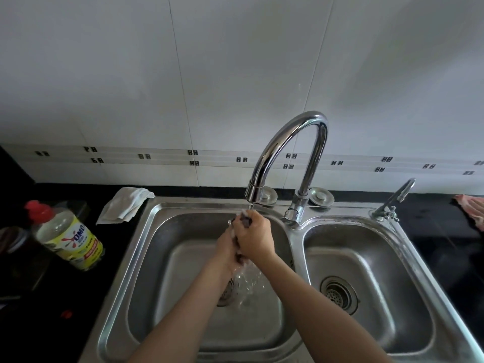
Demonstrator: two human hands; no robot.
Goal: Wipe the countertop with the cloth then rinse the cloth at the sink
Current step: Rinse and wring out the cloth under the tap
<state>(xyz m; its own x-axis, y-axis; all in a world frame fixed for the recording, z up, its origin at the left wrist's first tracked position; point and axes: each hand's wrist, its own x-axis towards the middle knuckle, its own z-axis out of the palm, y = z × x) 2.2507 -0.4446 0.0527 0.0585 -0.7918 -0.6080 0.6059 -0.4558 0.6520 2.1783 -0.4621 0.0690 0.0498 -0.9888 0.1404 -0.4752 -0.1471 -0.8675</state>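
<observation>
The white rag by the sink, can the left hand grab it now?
Probably not right away: the left hand grips the cloth with the right hand under the faucet. Nothing blocks the way to the white rag, so it likely could after letting go.

Just the one cam, strapped to my head — wide-angle, looking forward and down into the sink (196, 201) from close up, tiled wall (235, 61) filling the top half.
</observation>
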